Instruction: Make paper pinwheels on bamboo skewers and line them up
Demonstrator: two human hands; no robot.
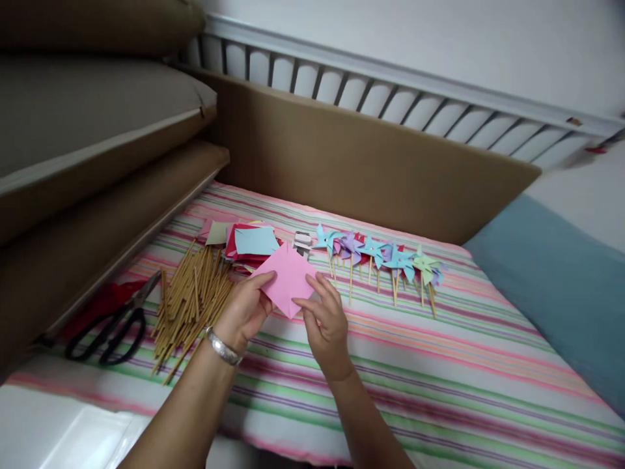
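Between my two hands is a square of pink paper (288, 279), turned like a diamond, with short slits at its corners. My left hand (250, 301) grips its left corner, thumb on top and fingers beneath. At the right corner my right hand (323, 319) holds the sheet too, its fingers on the edge and near the bottom corner. Just behind it lies a pile of coloured paper squares, a light blue square (254, 240) on top. Left of my left hand a heap of thin wooden sticks (195, 293) is spread out.
Black-handled scissors (117, 329) lie at the left by a red item (92, 309). Several finished paper pinwheels (374, 251) rest in a row at the right back. Cushions (107, 124) border the left; a brown board (342, 156) stands behind the striped cloth (439, 365).
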